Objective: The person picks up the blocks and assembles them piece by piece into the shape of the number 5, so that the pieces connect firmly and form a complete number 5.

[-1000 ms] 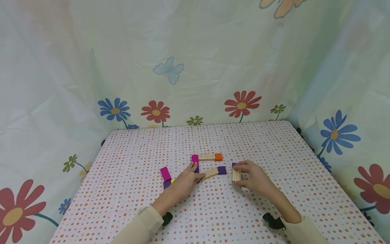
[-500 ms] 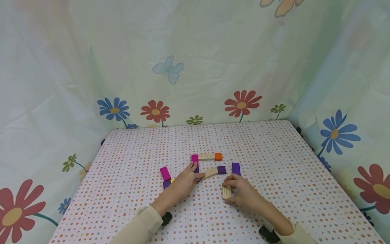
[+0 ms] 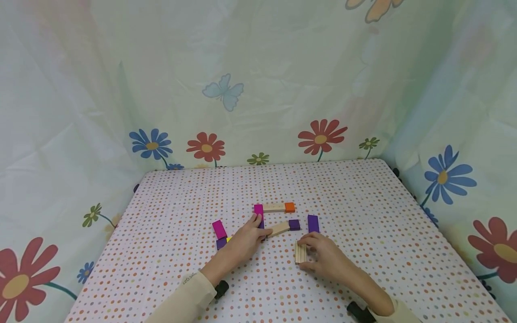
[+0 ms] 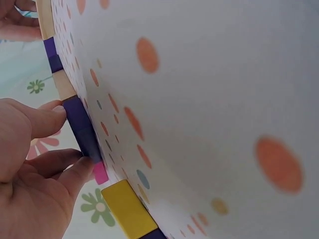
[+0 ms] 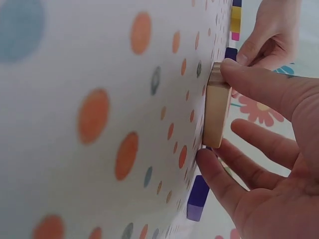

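Comparing against a second ago: right hand [image 3: 325, 255] had brought the plain wood piece [image 3: 300, 252] nearer the body, baring the purple block [image 3: 313, 223]. I judged placement unfinished: thumb and fingers spanned its ends, wide pinch. Left hand [image 3: 244, 240] pinched the dark block [image 4: 83, 129]. Left wrist showed the yellow block [image 4: 128, 209] clearly; head view only a sliver.

orange block 1 [image 3: 289, 207] | yellow block 1 [image 4: 128, 209] | magenta blocks [image 3: 218, 229] 2 | purple blocks [image 3: 313, 223] at least 4 | plain wooden blocks [image 3: 274, 208] 2 | layered wooden bundle [image 3: 300, 253] 1, pieces uncountable
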Tool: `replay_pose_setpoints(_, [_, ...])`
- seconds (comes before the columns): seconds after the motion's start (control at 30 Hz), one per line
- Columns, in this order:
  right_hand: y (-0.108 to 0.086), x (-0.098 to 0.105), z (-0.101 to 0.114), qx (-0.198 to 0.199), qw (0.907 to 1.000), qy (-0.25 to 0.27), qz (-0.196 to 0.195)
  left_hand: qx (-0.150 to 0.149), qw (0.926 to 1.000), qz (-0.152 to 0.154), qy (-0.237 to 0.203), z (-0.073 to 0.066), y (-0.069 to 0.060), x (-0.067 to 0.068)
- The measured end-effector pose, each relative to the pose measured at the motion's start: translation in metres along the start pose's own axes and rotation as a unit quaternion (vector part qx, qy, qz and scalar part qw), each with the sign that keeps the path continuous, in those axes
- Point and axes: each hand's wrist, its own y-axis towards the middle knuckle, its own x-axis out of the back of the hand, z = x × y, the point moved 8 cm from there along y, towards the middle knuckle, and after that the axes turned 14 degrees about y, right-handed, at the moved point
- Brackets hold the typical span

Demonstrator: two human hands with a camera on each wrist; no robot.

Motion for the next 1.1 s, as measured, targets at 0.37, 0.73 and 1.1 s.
replay_pose_setpoints(0.37, [-0.001, 0.003, -0.004, -0.011, 0.9993, -0.032, -0.014, 0.000, 1.0000, 0.001, 0.003, 0.001, 0.001, 0.000])
replay_pose_setpoints(0.73, [0.009, 0.000, 0.000, -0.022, 0.9963, -0.075, -0.035, -0.005, 1.0000, -0.001, 0.008, 0.001, 0.002, -0.001])
replay_pose_setpoints(1.1, [0.014, 0.000, 0.000, -0.019, 0.9947, -0.091, -0.043, -0.013, 0.9997, -0.007, 0.017, -0.001, 0.002, -0.001])
